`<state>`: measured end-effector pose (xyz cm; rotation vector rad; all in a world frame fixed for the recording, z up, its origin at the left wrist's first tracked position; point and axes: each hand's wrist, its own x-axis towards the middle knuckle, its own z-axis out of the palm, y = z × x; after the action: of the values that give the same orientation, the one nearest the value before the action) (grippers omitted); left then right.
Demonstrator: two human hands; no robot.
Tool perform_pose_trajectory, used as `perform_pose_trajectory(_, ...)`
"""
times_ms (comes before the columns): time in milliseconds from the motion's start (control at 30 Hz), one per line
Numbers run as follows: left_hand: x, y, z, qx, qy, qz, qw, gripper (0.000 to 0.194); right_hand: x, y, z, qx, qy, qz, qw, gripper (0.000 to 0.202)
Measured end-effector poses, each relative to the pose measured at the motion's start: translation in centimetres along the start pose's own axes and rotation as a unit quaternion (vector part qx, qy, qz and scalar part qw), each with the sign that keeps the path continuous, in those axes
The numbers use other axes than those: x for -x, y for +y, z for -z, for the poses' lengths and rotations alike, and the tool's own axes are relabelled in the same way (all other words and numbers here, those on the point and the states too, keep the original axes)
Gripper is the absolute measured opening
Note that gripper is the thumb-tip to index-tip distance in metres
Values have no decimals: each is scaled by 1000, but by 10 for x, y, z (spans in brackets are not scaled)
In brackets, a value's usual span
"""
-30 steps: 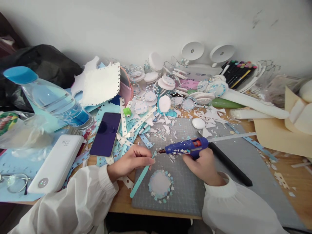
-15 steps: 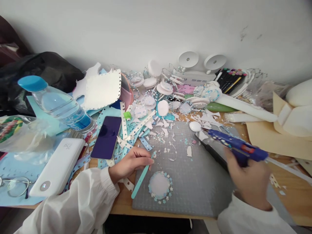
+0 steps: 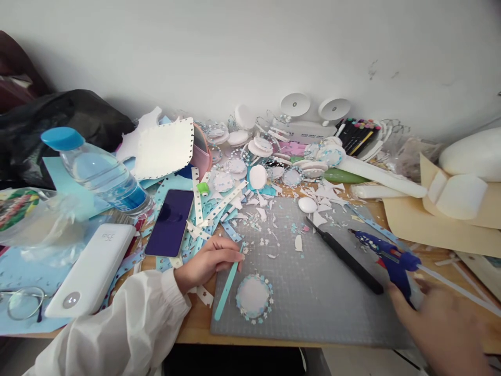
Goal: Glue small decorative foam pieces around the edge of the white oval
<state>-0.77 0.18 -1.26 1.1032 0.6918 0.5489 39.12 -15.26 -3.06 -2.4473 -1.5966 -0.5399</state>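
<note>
My left hand point(image 3: 211, 262) pinches the upper end of a flat turquoise stick point(image 3: 226, 295), which slants down onto the grey cutting mat point(image 3: 305, 313). Beside it lies a white disc point(image 3: 254, 296) edged with small blue and white flowers. At the right, a blue glue gun point(image 3: 395, 256) rests on its side, its clear glue stick trailing rightward. My right hand point(image 3: 442, 324) is blurred at the handle's lower end, its thumb and fingers apart. A black pen-like tool point(image 3: 348, 261) lies left of the gun, its tip near a small white oval piece point(image 3: 307, 204).
White scraps litter the mat's far part. Decorated discs point(image 3: 260, 146) pile up against the wall. On the left are a phone point(image 3: 170, 222), a power bank point(image 3: 92, 271), glasses point(image 3: 25, 303) and a water bottle point(image 3: 102, 172). Markers point(image 3: 358, 137) and a white roll point(image 3: 383, 175) sit back right.
The glue gun has gone from my raised right hand down onto the work surface. My right hand has moved right and toward me, loosening from the handle. My left hand keeps its pinch.
</note>
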Motion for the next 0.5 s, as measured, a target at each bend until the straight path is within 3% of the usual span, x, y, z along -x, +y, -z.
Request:
perform_pose_trajectory(67,-1,-1,0,8,-1,-1,1000,26,14,7,12,19,-33,5,999,28)
perform_pose_trajectory(133,-1,-3,0,14,0,-3,1000,26,20,-4,29,-89,-93,70,989,19)
perform_pose_trajectory(167,-1,-3,0,18,2,-5,1000,26,19,-18,38,-140,-93,114,979,14)
perform_pose_trajectory(300,-1,-2,-2,27,15,-12,999,28,1,-114,66,-238,31,295,925,15)
perform_pose_trajectory(367,-1,-1,-3,27,26,-11,999,29,-9,-162,71,-270,48,381,883,20)
perform_pose_trajectory(500,0,-1,-3,40,38,-15,998,36,-24,-221,65,-299,91,529,789,24)
